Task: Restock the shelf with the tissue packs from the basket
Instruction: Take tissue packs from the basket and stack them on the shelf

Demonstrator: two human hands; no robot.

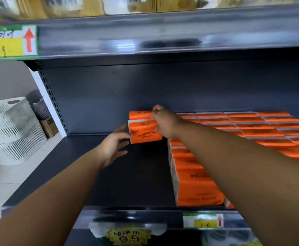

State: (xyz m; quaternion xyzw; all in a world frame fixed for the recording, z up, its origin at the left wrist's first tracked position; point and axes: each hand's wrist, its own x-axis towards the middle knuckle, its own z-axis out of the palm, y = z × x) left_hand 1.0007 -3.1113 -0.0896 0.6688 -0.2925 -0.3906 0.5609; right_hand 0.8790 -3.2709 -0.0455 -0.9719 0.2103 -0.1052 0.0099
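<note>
Right hand [162,121] is closed over the right end of two orange tissue packs [143,126], stacked one on the other, held at the back of the dark shelf [136,174] just left of the stocked block of orange packs [242,130] that fills the shelf's right side. Left hand [113,146] is open, fingers spread, at the lower left corner of the held packs; contact cannot be confirmed. White slotted baskets [12,128] stand on the pale floor left of the shelf unit; price tags [202,221] sit on the shelf's front edge.
</note>
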